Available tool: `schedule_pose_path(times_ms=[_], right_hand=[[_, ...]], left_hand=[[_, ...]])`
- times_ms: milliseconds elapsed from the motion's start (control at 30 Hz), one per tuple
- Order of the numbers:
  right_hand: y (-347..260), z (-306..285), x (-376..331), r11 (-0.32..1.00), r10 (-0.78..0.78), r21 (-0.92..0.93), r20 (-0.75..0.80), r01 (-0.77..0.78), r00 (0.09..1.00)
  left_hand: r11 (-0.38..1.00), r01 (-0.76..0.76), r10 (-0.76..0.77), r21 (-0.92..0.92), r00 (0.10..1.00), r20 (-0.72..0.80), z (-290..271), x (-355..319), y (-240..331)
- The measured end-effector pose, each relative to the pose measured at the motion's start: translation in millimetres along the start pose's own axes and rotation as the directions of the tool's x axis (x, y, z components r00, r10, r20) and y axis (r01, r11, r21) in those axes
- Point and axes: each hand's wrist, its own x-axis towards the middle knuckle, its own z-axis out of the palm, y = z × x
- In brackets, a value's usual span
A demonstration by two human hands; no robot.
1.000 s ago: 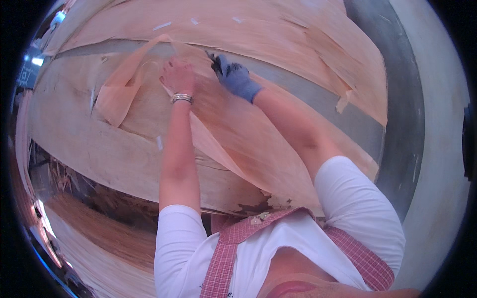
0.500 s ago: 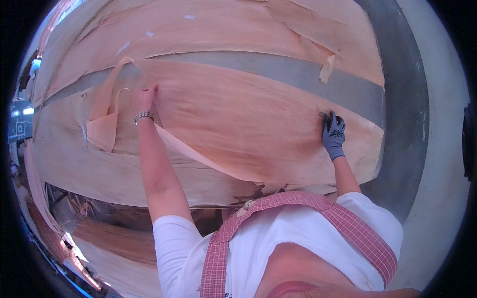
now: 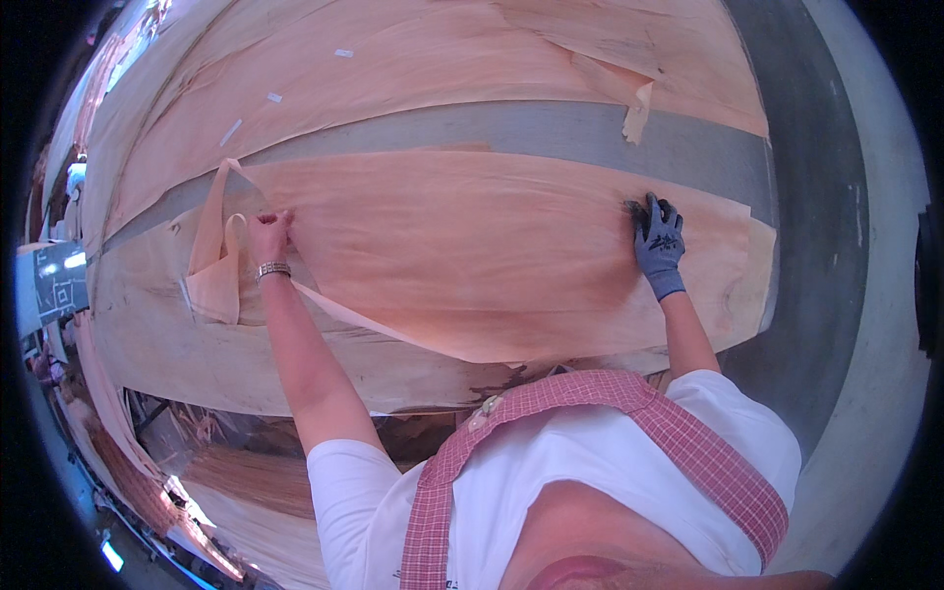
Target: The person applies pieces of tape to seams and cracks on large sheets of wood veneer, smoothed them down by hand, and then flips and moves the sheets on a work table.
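Observation:
A broad, thin, orange-tan wood veneer sheet (image 3: 462, 236) lies across the stack in front of me, its near edge curling up in a pale strip. My left hand (image 3: 269, 237), bare with a metal-banded watch (image 3: 272, 268), pinches the sheet's left edge. Near the sheet's right end, my right hand (image 3: 659, 236) wears a grey-blue glove with dark fingers. Its fingers are bent onto the veneer beside a dark, rough patch (image 3: 631, 208) and seem to grip it; the fingertips are partly hidden. Left of my left hand stands a loose, folded veneer strip (image 3: 208, 265).
More veneer sheets (image 3: 413, 59) cover the far side, with a torn flap (image 3: 637, 113) hanging there. A grey band (image 3: 551, 128) separates them from the near sheet. Stacked veneer (image 3: 246, 467) sits low at left. A dark grey strip of floor (image 3: 816, 246) runs along the right.
The held veneer sheet has shifted nearer me and turned, so its far edge runs more level. My left hand has come nearer and slightly left with it; my right hand has barely moved.

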Motion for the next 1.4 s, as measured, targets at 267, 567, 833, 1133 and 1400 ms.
schedule_pose_path(times_ms=[267, 567, 833, 1133, 1400], right_hand=[[-7, -3, 6, 1.0, -0.021, 0.009, 0.006, 0.021, 1.0], [-1, 8, 5, 0.996, -0.086, 0.002, -0.079, 0.086, 0.993], [-52, -37, 42, 0.974, -0.132, 0.191, 0.051, 0.12, 0.99], [-419, -29, 72, 0.381, -0.888, 0.434, -0.075, 0.816, 0.454], [-590, -4, 79, 0.58, -0.814, 0.419, 0.273, 0.699, 0.512]], left_hand=[[0.965, 0.025, -0.012, 0.262, 0.999, -0.05, -7, -12, 12], [0.489, -0.254, 0.48, 0.834, 0.877, -0.015, 27, -40, 26], [0.63, -0.416, 0.661, 0.656, 0.731, -0.171, 52, -35, 5], [0.757, -0.298, 0.553, 0.582, 0.766, -0.327, 41, -38, 2], [0.791, -0.37, 0.562, 0.488, 0.754, -0.339, 28, -17, -8]])
